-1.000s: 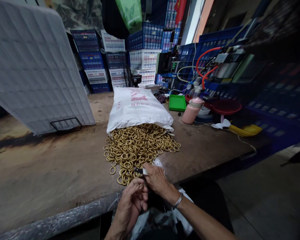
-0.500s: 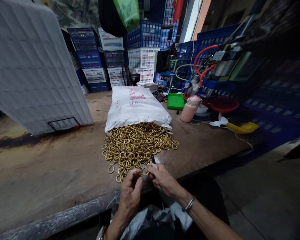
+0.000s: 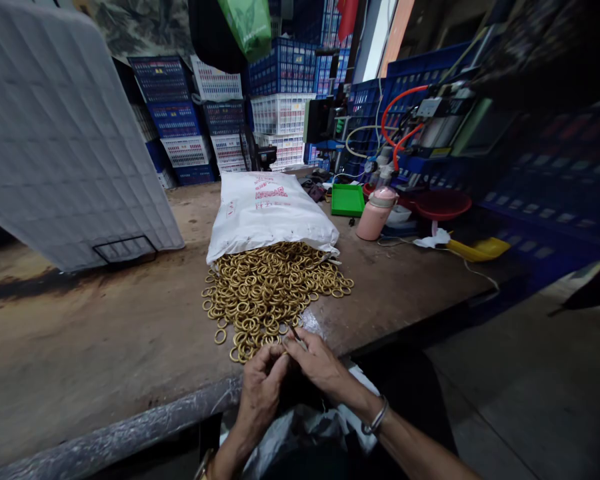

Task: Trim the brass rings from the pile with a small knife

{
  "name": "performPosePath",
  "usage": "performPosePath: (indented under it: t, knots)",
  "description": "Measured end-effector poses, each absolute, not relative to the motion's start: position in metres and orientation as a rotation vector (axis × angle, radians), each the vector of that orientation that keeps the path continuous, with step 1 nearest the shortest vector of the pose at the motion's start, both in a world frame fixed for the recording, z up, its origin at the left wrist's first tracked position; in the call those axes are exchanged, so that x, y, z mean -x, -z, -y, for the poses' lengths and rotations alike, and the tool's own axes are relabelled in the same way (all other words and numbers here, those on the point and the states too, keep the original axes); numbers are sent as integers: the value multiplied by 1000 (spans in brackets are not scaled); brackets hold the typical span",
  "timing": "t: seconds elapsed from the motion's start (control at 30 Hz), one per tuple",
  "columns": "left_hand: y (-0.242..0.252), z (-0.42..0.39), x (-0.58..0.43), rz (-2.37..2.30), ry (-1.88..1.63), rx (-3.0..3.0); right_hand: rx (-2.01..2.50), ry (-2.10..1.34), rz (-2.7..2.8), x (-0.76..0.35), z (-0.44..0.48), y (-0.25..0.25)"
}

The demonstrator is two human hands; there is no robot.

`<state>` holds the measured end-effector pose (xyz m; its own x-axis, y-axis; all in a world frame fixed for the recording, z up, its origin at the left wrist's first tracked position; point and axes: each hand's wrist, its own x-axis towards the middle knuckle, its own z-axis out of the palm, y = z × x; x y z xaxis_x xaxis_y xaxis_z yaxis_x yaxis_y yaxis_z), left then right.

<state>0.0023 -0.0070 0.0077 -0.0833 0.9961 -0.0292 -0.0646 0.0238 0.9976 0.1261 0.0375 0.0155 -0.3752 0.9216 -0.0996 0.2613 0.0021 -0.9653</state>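
A heap of brass rings (image 3: 273,290) spills from the mouth of a white sack (image 3: 267,210) lying on the worn wooden bench (image 3: 105,347). Both hands meet at the heap's near edge, just above the bench's front rim. My left hand (image 3: 260,390) is curled, its fingertips pinching something small that looks like a ring. My right hand (image 3: 317,367), with a bangle on the wrist, is closed on a thin dark tool (image 3: 295,332) whose tip points up at the rings. The fingertips of the two hands touch.
A grey quilted panel (image 3: 65,133) leans at the left. Behind the sack stand a green tray (image 3: 347,200), a pink bottle (image 3: 375,213), a red basin (image 3: 440,203) and a yellow scoop (image 3: 477,249). Stacked blue and white crates (image 3: 280,100) fill the back. A plastic bag (image 3: 305,433) lies in my lap.
My hands have stayed at the heap's near edge and drawn closer together. The tool in my right hand went from lying flat to pointing upward.
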Motion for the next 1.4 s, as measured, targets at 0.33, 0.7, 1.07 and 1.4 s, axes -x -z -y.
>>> performPosePath:
  t: [0.33, 0.7, 1.07, 1.4]
  knots:
    - [-1, 13, -4, -1007, -1126, -730, 1227, -1562, 1597, -122, -38, -4]
    - [6, 11, -2, -984, -1204, -634, 1292, -1063, 2064, -129, -36, 4]
    - [4, 11, 0, -1134, -1207, -756, 1355, -763, 2405, -125, -29, 0]
    - [8, 19, 1, -1158, -1200, -766, 1407, -776, 2489, -122, -26, -6]
